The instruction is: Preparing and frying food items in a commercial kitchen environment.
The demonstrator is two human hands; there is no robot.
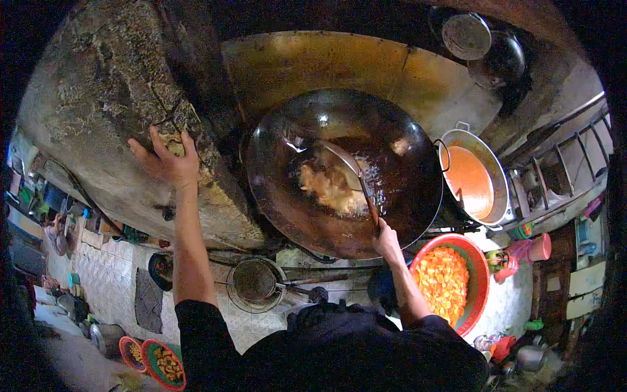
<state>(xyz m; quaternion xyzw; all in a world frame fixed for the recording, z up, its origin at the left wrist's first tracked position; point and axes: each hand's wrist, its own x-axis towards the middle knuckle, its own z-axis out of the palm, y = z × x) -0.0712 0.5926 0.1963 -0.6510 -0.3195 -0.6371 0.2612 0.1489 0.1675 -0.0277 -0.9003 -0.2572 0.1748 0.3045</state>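
Note:
My right hand (387,240) is closed round the wooden handle of a long metal ladle or spatula (347,159). Its head is over pale yellow-brown food (333,188) that lies in dark liquid in a large black wok (313,235). Bubbles edge the food. My left hand (171,159) is spread, holding nothing, against or just above the rough, stained wall (122,98) left of the wok; contact cannot be told. A metal pot (503,196) of orange liquid (468,181) stands right of the wok, and a red basin (482,289) of orange pieces (443,284) stands below it.
Near my body is a round strainer (253,279) over a pot. Round metal pans (466,36) are at the upper right. A ladder-like rack (561,164) runs along the right. Two red-rimmed baskets (182,379) with food pieces stand lower left. A person (59,240) is far left.

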